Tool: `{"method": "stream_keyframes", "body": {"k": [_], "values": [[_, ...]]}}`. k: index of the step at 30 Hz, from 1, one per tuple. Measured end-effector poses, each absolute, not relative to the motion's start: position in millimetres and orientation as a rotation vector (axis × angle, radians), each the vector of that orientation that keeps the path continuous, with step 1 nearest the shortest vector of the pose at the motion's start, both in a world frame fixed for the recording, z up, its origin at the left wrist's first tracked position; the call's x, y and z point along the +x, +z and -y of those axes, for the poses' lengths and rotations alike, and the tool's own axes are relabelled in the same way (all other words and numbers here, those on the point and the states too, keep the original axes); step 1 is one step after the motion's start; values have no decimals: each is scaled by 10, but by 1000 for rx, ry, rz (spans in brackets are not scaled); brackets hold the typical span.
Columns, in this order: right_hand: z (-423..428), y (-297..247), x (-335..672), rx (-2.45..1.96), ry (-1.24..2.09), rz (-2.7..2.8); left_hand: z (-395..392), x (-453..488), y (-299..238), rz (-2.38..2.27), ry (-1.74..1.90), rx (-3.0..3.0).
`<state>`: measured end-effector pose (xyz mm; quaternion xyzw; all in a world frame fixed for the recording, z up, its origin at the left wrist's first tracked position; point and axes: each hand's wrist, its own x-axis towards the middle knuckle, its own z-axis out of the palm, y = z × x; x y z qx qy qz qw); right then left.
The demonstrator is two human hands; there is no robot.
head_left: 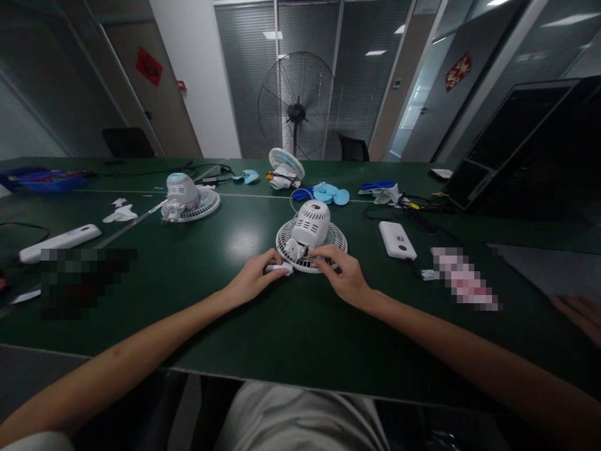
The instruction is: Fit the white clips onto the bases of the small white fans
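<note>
A white fan head (313, 222) lies on its round grille on the table before me, with its slotted motor housing upward. My left hand (253, 275) is closed on a small white plastic part (280, 269) at the grille's near left edge. The part's exact kind is hard to make out. On the other side, my right hand (345, 275) grips the fan head near the bracket (295, 248) at the housing's lower end, its fingertips against it. What lies right under those fingertips is hidden.
On the green table (225, 338), a second fan head (183, 194) lies left and a third (285, 168) farther back. Light-blue fan blades (331, 193) lie behind mine. A white power bank (397, 240) is on the right, and another person's hand (580, 313) shows at the right edge.
</note>
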<state>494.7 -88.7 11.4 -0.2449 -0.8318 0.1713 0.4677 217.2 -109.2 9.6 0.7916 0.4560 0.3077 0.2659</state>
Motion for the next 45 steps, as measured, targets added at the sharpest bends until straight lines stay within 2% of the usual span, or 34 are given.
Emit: {"method": "stream_keyframes", "body": {"k": [6, 13, 20, 30, 37, 45], "values": [[869, 135, 4865, -538, 346, 2017, 1094, 2239, 85, -1090, 1045, 1843], [846, 50, 4803, -447, 266, 2086, 1007, 2217, 74, -1094, 973, 1619], [688, 123, 4769, -471, 114, 2016, 1014, 2233, 78, -997, 1152, 1495], [653, 5, 4747, -529, 185, 2040, 1142, 2190, 163, -1258, 1028, 2231], [657, 12, 4743, -514, 184, 2067, 1140, 2214, 116, -1276, 1096, 2447], [685, 21, 4734, -512, 169, 2085, 1070, 2232, 102, -1270, 954, 2584]]}}
